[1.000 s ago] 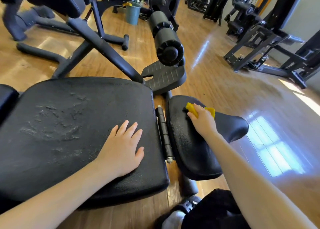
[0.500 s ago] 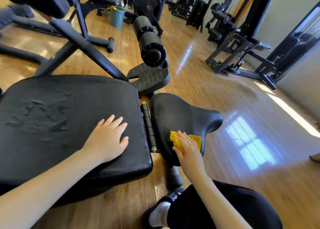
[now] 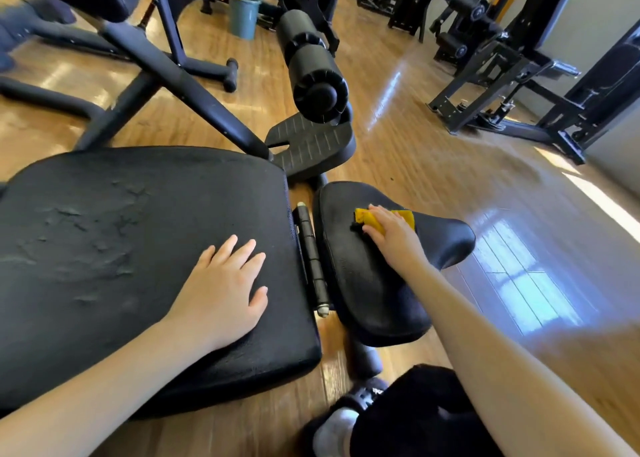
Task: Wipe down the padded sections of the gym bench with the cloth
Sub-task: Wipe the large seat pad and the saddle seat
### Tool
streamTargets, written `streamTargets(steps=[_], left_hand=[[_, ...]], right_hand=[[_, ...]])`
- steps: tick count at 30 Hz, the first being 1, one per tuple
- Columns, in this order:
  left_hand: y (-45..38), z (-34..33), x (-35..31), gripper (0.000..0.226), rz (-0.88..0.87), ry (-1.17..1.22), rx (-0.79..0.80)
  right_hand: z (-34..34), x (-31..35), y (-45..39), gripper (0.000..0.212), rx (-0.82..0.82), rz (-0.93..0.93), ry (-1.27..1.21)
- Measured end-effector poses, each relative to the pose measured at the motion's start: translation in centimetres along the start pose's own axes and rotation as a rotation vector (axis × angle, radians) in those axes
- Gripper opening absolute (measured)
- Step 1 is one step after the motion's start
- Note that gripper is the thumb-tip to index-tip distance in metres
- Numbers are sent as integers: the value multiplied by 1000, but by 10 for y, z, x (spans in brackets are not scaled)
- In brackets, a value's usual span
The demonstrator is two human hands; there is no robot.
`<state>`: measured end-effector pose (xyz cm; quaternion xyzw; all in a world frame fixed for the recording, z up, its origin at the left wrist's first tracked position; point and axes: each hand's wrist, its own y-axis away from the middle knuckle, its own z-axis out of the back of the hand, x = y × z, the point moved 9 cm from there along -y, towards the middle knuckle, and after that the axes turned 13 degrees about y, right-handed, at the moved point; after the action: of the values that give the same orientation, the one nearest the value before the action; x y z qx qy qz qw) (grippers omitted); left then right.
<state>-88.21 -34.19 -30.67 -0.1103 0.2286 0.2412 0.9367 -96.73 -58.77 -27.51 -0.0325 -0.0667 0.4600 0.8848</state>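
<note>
The black gym bench has a large worn back pad [image 3: 138, 249] on the left and a smaller seat pad [image 3: 367, 283] on the right, joined by a metal hinge [image 3: 311, 259]. My left hand [image 3: 221, 290] lies flat on the back pad near its right edge, fingers spread. My right hand [image 3: 391, 235] presses a yellow cloth [image 3: 372, 218] onto the far part of the seat pad, fingers laid over it. Most of the cloth is hidden under the hand.
A black foam roller [image 3: 311, 65] and footplate [image 3: 311, 145] stand just beyond the bench. Another bench frame [image 3: 145, 58] is at the far left, a teal bucket [image 3: 244, 13] behind it, weight machines [image 3: 519, 76] at right. My shoe [image 3: 349, 418] and knee are at the bottom on the wood floor.
My right hand slid the cloth from the near end of the seat pad back to its far end. The left hand stayed flat on the back pad.
</note>
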Motion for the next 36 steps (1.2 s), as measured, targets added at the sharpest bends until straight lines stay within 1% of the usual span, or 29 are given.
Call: streamTargets(steps=[2, 5, 9, 13, 16, 18, 22, 26, 29, 32, 36], left_hand=[[-3, -1, -5, 57, -20, -47, -17], [-3, -10, -12, 52, -30, -94, 8], [-5, -18, -1, 51, -8, -70, 29], [-11, -23, 21, 55, 56, -61, 73], [-16, -26, 33, 62, 95, -28, 117], [-20, -27, 38, 66, 111, -2, 121], [-25, -26, 47, 55, 136, -34, 130], [-21, -23, 48, 55, 146, -20, 131], [-13, -21, 41, 54, 136, 11, 117], [-6, -17, 29, 55, 108, 47, 101], [-7, -7, 12, 71, 59, 23, 68]], right_hand=[[5, -15, -18, 41, -7, -62, 1], [6, -30, -31, 34, 3, -145, -21], [-5, -29, -48, 29, 29, -213, -10], [-37, -14, -57, 35, 39, -159, -25], [-57, -7, -42, 44, 48, -138, -60], [-66, -3, -24, 44, 46, -118, -97], [-76, 5, 28, 39, 28, -86, -148], [-68, 15, 86, 37, -62, -87, -188], [-59, 13, 102, 37, -100, -94, -186], [-45, 6, 99, 39, -99, -82, -221], [-14, -24, 62, 32, -124, -92, -181]])
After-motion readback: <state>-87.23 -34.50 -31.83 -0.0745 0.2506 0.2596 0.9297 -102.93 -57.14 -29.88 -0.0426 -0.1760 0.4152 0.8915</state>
